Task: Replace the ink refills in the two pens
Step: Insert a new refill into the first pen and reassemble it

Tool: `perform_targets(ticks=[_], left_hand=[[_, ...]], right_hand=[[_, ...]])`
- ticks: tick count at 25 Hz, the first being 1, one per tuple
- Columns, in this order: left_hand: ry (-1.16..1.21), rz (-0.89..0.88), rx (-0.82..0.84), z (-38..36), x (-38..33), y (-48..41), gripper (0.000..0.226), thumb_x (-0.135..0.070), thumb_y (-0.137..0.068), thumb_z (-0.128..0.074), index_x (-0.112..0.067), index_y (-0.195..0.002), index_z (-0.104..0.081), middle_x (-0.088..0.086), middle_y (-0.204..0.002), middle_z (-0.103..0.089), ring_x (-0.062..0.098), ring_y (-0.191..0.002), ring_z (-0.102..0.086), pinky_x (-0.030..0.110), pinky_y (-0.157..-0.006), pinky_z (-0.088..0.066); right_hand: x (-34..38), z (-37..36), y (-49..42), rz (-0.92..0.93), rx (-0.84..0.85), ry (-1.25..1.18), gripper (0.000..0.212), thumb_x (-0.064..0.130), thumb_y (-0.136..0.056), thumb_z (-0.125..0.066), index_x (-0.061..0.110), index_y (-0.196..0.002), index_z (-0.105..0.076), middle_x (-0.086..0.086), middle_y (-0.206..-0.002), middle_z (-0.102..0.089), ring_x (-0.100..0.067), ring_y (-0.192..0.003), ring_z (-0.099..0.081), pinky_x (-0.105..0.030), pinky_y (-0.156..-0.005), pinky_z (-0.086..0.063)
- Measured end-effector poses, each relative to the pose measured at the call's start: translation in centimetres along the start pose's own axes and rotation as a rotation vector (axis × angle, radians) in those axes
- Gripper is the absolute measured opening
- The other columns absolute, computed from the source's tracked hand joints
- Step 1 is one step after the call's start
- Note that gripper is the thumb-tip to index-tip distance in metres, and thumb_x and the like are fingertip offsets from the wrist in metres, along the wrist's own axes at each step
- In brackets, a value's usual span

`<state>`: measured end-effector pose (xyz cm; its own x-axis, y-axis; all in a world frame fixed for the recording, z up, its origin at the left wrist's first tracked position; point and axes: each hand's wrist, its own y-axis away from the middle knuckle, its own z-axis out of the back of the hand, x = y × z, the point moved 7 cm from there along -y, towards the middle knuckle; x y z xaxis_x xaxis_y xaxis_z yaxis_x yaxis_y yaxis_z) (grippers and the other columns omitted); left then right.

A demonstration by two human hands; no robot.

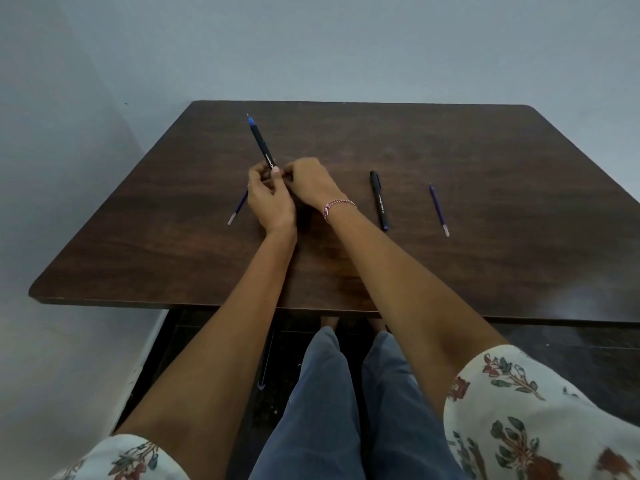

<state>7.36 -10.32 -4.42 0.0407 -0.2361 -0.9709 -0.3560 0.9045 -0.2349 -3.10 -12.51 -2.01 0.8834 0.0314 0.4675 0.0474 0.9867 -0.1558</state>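
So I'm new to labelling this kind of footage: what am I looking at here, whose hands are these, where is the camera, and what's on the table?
There is no machine here. A person wears one wide-angle camera on the head, so you look down along their own arms. On the dark wooden table lie a second black pen, a loose refill to its right, and another refill partly hidden by the left hand. Both hands meet at the near end of a black pen, whose blue tip points away. The right hand, with a bracelet at the wrist, touches that same end; exactly what its fingers do there is hidden.
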Motion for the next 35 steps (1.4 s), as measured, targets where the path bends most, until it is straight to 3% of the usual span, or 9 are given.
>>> perform_targets(ticks=[3,7,10,14,18,23,27,31,35], left_hand=[[0.087,0.057,0.003,-0.1,0.3,0.0,0.017,-0.013,-0.091,-0.058,-0.004,-0.106,-0.06,-0.001,-0.083,-0.061,0.006,-0.073,-0.056,0.019,-0.072,-0.048],[0.178,0.111,0.048,-0.1,0.6,0.4,0.014,-0.012,-0.088,-0.063,-0.009,-0.101,-0.061,-0.008,-0.075,-0.058,0.002,-0.069,-0.057,0.015,-0.067,-0.05],[0.226,0.126,0.141,-0.7,0.6,0.8,0.01,-0.012,-0.086,-0.065,-0.014,-0.094,-0.061,-0.008,-0.075,-0.061,0.0,-0.068,-0.058,0.013,-0.063,-0.049],[0.177,0.102,0.302,-1.8,-0.2,1.4,0.007,-0.012,-0.084,-0.067,-0.016,-0.084,-0.062,-0.007,-0.063,-0.052,-0.002,-0.056,-0.051,0.018,-0.054,-0.045],[0.135,0.116,0.453,-2.8,-0.6,2.2,0.008,-0.01,-0.084,-0.068,-0.017,-0.084,-0.063,-0.002,-0.063,-0.052,0.004,-0.056,-0.052,0.018,-0.048,-0.045],[0.079,0.099,0.606,-3.4,-1.0,3.0,0.006,-0.012,-0.085,-0.067,-0.015,-0.085,-0.062,-0.001,-0.058,-0.058,0.005,-0.044,-0.051,0.018,-0.036,-0.034],[0.039,0.053,0.657,-3.8,-1.4,3.4,0.006,-0.009,-0.084,-0.068,-0.013,-0.084,-0.065,-0.004,-0.055,-0.054,0.003,-0.046,-0.05,0.015,-0.041,-0.036],[-0.047,-0.041,0.755,-4.5,-1.5,4.0,0.007,-0.01,-0.082,-0.071,-0.015,-0.079,-0.067,-0.008,-0.052,-0.052,0.004,-0.049,-0.048,0.015,-0.051,-0.04],[-0.085,-0.087,0.785,-4.8,-1.5,4.2,0.011,-0.012,-0.081,-0.072,-0.015,-0.073,-0.065,-0.007,-0.052,-0.051,0.005,-0.05,-0.046,0.015,-0.052,-0.04]], right_hand=[[-0.5,0.1,-0.3,-0.032,0.001,0.055,0.025,0.018,-0.094,-0.051,0.008,-0.106,-0.07,-0.015,-0.104,-0.069,-0.032,-0.098,-0.064,-0.037,-0.085,-0.052],[-0.6,0.1,-0.3,-0.063,-0.002,0.074,0.021,0.01,-0.09,-0.054,0.004,-0.104,-0.069,-0.018,-0.105,-0.068,-0.035,-0.1,-0.063,-0.036,-0.083,-0.05],[-2.1,1.4,0.5,-0.112,-0.063,-0.057,0.009,0.013,-0.085,-0.067,0.01,-0.092,-0.071,-0.002,-0.085,-0.066,-0.022,-0.092,-0.066,-0.025,-0.074,-0.049],[-5.7,4.5,2.8,-0.172,-0.265,-0.267,0.01,0.019,-0.077,-0.078,0.019,-0.082,-0.069,0.002,-0.083,-0.071,-0.013,-0.084,-0.068,-0.025,-0.079,-0.053],[-9.5,6.9,5.9,-0.252,-0.493,-0.535,0.011,0.015,-0.078,-0.077,0.018,-0.084,-0.068,0.013,-0.067,-0.064,0.006,-0.062,-0.062,-0.008,-0.066,-0.047],[-12.9,8.7,10.0,-0.222,-0.8,-0.745,0.017,0.017,-0.077,-0.078,0.016,-0.088,-0.066,0.01,-0.069,-0.067,0.005,-0.066,-0.065,-0.009,-0.063,-0.05],[-14.2,8.2,10.5,-0.237,-0.819,-1.005,0.032,0.014,-0.08,-0.076,0.015,-0.109,-0.062,-0.001,-0.076,-0.069,-0.009,-0.076,-0.068,-0.024,-0.072,-0.057],[-14.6,7.6,10.2,-0.23,-0.795,-1.243,0.038,0.009,-0.083,-0.072,0.009,-0.119,-0.061,0.004,-0.069,-0.071,-0.001,-0.063,-0.066,-0.013,-0.058,-0.052],[-14.7,7.5,10.1,-0.233,-0.787,-1.366,0.034,0.006,-0.082,-0.072,0.01,-0.114,-0.062,0.003,-0.068,-0.072,-0.003,-0.059,-0.066,-0.015,-0.057,-0.052]])
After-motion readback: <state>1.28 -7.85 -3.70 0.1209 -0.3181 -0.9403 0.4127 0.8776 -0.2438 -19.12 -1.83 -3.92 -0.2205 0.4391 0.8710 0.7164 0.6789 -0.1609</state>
